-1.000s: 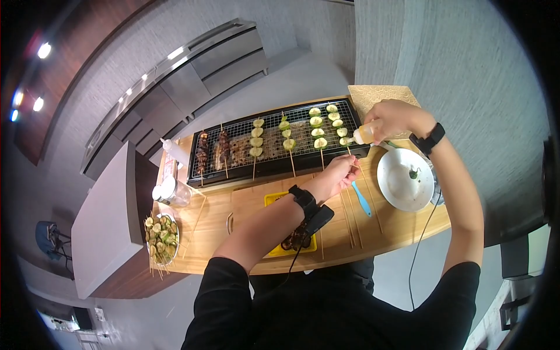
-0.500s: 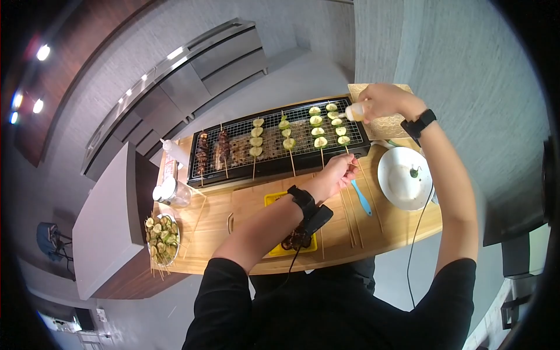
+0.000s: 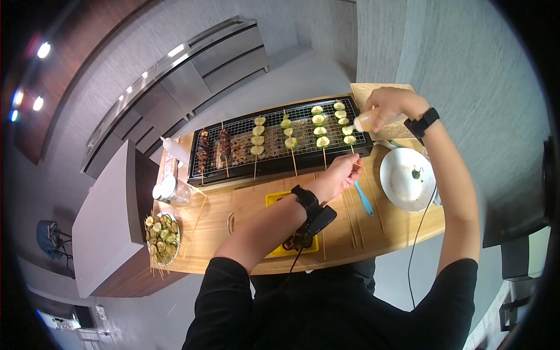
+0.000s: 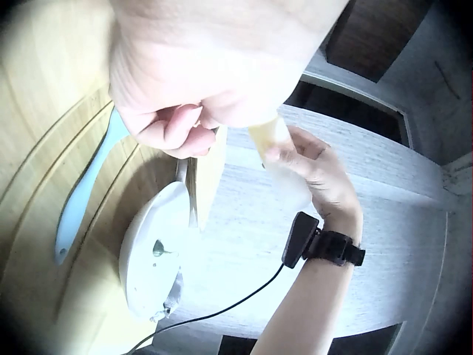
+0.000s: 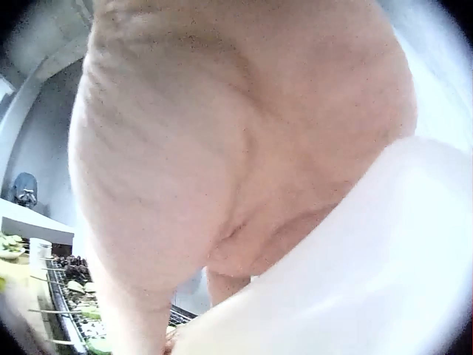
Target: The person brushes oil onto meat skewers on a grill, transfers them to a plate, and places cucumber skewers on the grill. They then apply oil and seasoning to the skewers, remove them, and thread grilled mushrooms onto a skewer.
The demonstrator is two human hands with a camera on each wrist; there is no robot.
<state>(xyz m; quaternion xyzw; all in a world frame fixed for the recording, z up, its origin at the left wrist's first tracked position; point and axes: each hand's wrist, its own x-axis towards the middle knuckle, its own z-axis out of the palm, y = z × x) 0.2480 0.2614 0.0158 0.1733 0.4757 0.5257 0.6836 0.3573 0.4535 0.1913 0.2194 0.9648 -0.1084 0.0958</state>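
In the head view my left hand (image 3: 338, 175) pinches the stick of the rightmost vegetable skewer (image 3: 343, 122), threaded with pale, green-rimmed slices like zucchini. That skewer lies on the wire rack of the black grill (image 3: 268, 165). My right hand (image 3: 391, 104) grips a translucent squeeze bottle (image 3: 365, 121), tilted with its tip down beside the slices. The left wrist view shows the bottle (image 4: 284, 166) within the right fingers, beyond my left hand (image 4: 185, 89), whose fingers are curled. In the right wrist view the bottle (image 5: 355, 274) fills the lower right.
More vegetable skewers and two dark meat skewers (image 3: 225, 146) lie on the grill. Right of it stands a white bowl (image 3: 402, 195) with a green pepper. Near my left hand are a blue-handled brush (image 3: 364, 201) and loose sticks. A plate of skewers (image 3: 163, 236) and jars (image 3: 175, 191) stand left.
The bottle first moved away along the rightmost skewer to its far end, then came back partway toward the left hand. The left hand keeps its pinch, with the skewer shifting slightly right.
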